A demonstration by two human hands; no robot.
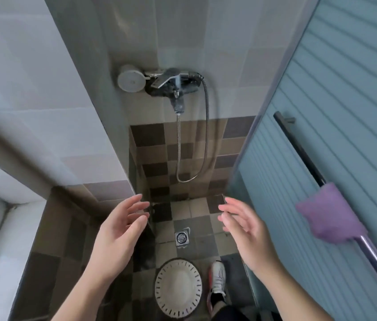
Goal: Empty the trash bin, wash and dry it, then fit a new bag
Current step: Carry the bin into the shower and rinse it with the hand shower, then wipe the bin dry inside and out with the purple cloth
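A white round trash bin (178,289) with slots around its rim stands upright on the tiled shower floor, seen from above, with no bag in it. My left hand (118,230) hovers above and to the left of it, fingers relaxed and spread, holding nothing. My right hand (245,230) hovers to the upper right of the bin, also with loose fingers and nothing in it. Both palms face each other, well above the bin. A chrome shower tap (173,83) is mounted on the far wall, with its spout (179,106) pointing down.
A white shower head (130,77) sits beside the tap, its metal hose (203,135) looping down. A floor drain (182,237) lies beyond the bin. My shoe (217,279) stands right of the bin. A purple cloth (328,216) hangs on the door handle bar (303,154) of the frosted glass door at right.
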